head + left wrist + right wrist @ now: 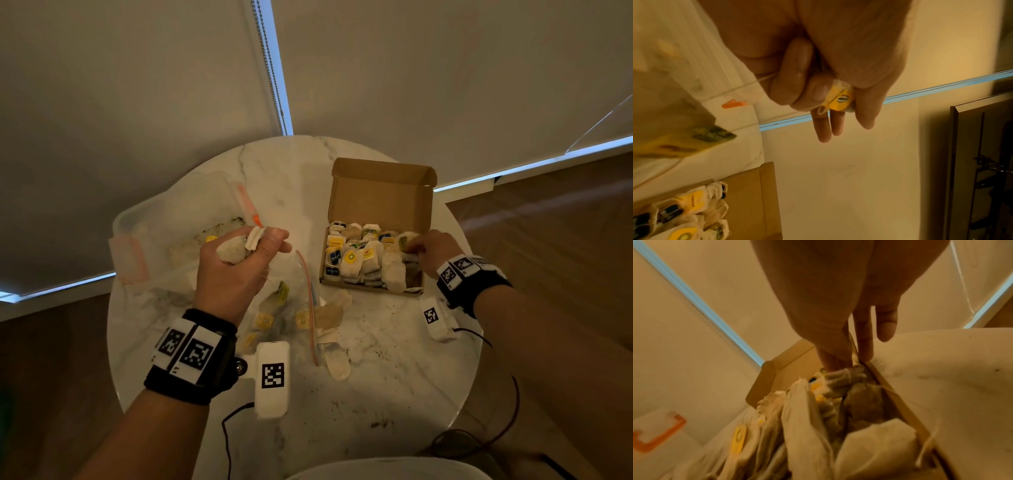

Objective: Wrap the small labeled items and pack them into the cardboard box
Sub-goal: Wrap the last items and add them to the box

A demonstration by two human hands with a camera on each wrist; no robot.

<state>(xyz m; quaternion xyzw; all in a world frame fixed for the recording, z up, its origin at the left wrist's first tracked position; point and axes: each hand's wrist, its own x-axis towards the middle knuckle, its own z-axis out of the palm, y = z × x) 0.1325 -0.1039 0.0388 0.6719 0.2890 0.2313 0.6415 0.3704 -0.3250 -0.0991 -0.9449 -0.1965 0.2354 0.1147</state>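
The cardboard box (378, 202) is sitting toward the table's (394, 377) far right edge, nearly full of wrapped tea bags. The right hand (433, 251) is pressing straight fingertips onto a bag in the box's right corner; I'd push gently so the paper isn't tearing. The left hand (236, 270) is hovering over the table's left side, clutching a wrapped tea bag (234, 251), string pinched tight.
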